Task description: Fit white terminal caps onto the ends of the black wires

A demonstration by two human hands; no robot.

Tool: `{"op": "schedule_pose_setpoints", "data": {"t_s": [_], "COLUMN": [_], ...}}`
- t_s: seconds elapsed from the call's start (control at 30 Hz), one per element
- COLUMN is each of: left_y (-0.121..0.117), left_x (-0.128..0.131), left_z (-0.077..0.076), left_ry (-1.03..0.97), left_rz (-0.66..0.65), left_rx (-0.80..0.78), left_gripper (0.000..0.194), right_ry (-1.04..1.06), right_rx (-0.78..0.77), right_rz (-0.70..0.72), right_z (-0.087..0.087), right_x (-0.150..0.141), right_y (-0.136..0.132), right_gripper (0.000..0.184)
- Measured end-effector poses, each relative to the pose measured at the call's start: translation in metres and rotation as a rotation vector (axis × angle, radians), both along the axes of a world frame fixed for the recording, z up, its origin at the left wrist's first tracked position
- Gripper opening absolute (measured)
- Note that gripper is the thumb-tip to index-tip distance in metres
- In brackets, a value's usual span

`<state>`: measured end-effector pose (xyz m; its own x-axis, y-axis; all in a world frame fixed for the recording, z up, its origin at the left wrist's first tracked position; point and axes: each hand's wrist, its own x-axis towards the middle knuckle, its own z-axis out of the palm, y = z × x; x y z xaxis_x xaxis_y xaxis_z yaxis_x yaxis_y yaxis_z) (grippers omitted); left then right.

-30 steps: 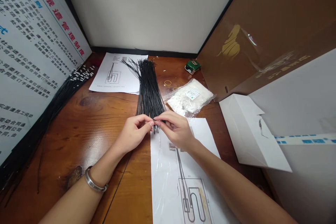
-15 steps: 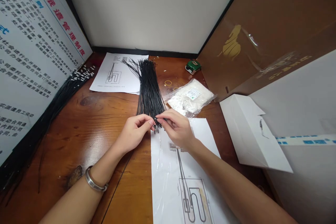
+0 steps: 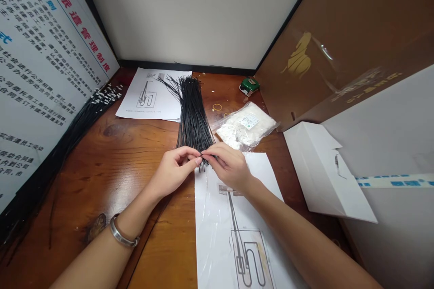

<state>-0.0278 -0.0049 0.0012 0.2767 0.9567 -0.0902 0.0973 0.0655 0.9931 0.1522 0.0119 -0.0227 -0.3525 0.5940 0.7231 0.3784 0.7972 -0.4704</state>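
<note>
A thick bundle of thin black wires (image 3: 193, 113) lies lengthwise on the wooden table, its near ends under my fingertips. My left hand (image 3: 176, 167) pinches with thumb and forefinger at a black wire end. Opposite it, fingertips almost meeting, my right hand (image 3: 228, 165) is closed in a pinch on the same small spot. The exact piece between the fingertips is mostly hidden. Beneath my right hand and forearm lies a printed drawing sheet (image 3: 217, 235) under clear plastic, showing a looped wire diagram.
A clear bag of small white parts (image 3: 251, 122) lies right of the bundle, a green tape measure (image 3: 249, 86) behind it. Another printed sheet (image 3: 132, 97) is at back left. Black wires with white connectors (image 3: 84, 117) lean along the left panel. A white box flap (image 3: 325, 171) juts in at right.
My left fingertips have shifted slightly right, closing the small gap to my right fingertips. The wire bundle and the sheets stay where they were.
</note>
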Motion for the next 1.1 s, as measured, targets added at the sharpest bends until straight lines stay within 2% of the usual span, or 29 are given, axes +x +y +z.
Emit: {"op": "schedule_pose_setpoints", "data": {"t_s": [0.13,0.5,0.7,0.97,1.1], "left_y": [0.000,-0.002,0.000,-0.001,-0.002], "left_x": [0.001,0.003,0.002,0.002,0.002], "left_z": [-0.002,0.005,0.001,0.001,0.001], "left_ry": [0.004,0.054,-0.005,-0.013,0.016], "left_rz": [0.049,0.017,0.025,0.016,0.012], "left_rx": [0.001,-0.019,-0.043,-0.051,-0.010], "left_gripper": [0.018,0.024,0.024,0.023,0.024], "right_ry": [0.029,0.126,0.170,0.217,0.207], "right_rx": [-0.020,-0.117,-0.213,-0.406,-0.414], "right_rz": [0.004,-0.032,-0.040,-0.161,-0.142], "right_z": [0.001,0.003,0.004,0.000,0.004], "right_x": [0.000,-0.003,-0.004,-0.008,-0.009], "right_y": [0.000,-0.002,-0.005,-0.010,-0.010], "right_gripper": [0.015,0.015,0.018,0.013,0.013]}}
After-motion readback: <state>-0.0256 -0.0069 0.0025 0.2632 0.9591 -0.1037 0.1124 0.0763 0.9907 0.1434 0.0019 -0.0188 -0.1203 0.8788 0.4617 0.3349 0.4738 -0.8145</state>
